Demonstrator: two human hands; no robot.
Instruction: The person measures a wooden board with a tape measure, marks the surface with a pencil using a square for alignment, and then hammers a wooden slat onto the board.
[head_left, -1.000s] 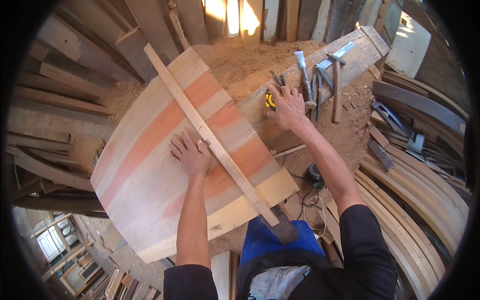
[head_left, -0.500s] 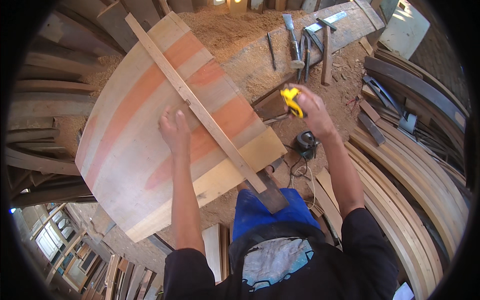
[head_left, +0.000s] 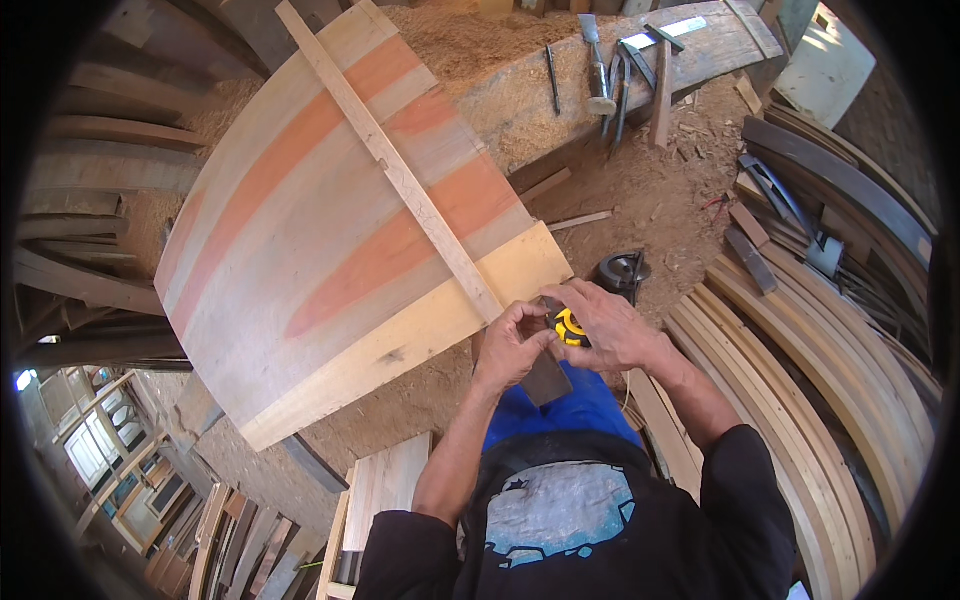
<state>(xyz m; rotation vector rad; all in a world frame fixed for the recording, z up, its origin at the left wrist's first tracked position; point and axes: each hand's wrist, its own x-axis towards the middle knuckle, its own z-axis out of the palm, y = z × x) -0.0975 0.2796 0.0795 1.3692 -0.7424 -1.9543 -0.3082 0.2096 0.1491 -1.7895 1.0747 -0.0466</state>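
Note:
In front of my waist, my right hand (head_left: 618, 328) is wrapped round a yellow and black tape measure (head_left: 572, 328). My left hand (head_left: 510, 347) is closed, its thumb and fingertips pinched against the left side of the tape measure; the tape's end is hidden there. Just beyond, a long wooden batten (head_left: 410, 185) lies slantwise across a broad curved wooden panel (head_left: 250, 285) with reddish and pale stripes. Its near end is beside my left fingers. Below the hands, a dark flat board (head_left: 540, 380) stands out over my blue shorts.
A power tool (head_left: 622, 272) with a dark round housing sits on the ground to the right. Farther off, a chisel (head_left: 597, 75) and other tools lie on a sawdust-covered plank (head_left: 500, 140). Stacked curved timbers (head_left: 790, 400) fill the right side; more boards (head_left: 110, 190) line the left.
My left hand has left the panel and come down to the tape measure. The right hand has brought the tape measure down and left toward my waist, and both hands now meet there.

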